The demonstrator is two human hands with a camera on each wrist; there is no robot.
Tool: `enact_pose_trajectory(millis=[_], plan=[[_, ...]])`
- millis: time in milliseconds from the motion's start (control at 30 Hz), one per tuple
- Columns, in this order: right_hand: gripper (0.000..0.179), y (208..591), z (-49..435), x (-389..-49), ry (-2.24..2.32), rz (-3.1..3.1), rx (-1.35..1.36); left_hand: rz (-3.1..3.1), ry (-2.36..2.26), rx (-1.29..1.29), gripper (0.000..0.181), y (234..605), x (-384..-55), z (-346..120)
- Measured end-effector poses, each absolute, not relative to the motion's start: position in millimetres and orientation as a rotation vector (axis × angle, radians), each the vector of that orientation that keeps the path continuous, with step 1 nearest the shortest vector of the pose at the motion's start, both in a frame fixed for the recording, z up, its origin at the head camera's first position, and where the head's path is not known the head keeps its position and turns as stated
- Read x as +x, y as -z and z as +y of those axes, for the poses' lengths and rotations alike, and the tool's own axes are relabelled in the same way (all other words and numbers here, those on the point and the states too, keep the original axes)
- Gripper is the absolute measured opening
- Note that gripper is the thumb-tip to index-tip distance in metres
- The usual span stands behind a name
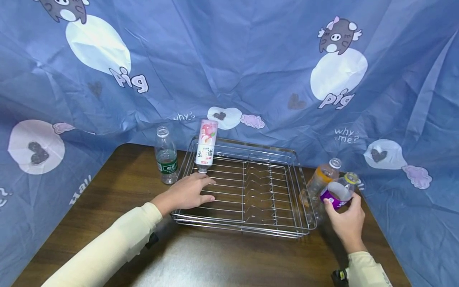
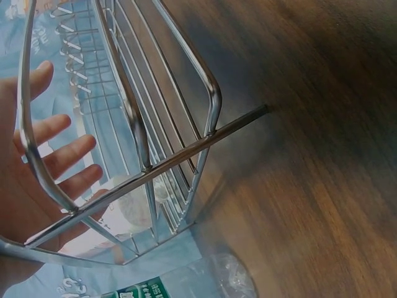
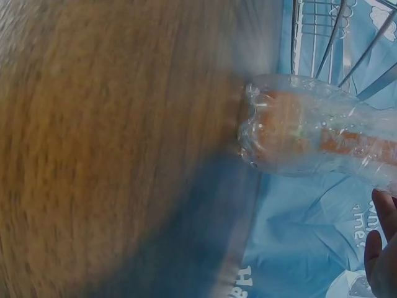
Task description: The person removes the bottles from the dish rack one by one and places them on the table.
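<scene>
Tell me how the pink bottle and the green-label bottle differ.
The pink bottle is upside down, while the green-label bottle stands upright. The pink bottle is in the wire rack; the green-label bottle is on the table beside it. The pink bottle's wrap covers most of its body; the green-label bottle's is a band with clear plastic showing. Both have narrow necks.

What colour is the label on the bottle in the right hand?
The label is purple outside and pale inside, seen best in the head view.
</scene>
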State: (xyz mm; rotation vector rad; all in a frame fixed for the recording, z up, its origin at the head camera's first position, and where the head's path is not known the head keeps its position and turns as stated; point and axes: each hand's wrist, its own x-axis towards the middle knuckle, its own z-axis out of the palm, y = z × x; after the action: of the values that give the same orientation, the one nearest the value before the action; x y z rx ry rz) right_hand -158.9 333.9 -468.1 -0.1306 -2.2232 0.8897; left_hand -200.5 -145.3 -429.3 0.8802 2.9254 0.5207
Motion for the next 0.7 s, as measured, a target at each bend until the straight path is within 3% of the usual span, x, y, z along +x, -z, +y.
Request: enact_pose_trajectory(millis=[700], plan=[[0.068,468.9,328.6,-154.3,-0.935,-2.257,-0.165,2.904,-0.51,0.867,0.055,427.7,-200.7,-144.7]])
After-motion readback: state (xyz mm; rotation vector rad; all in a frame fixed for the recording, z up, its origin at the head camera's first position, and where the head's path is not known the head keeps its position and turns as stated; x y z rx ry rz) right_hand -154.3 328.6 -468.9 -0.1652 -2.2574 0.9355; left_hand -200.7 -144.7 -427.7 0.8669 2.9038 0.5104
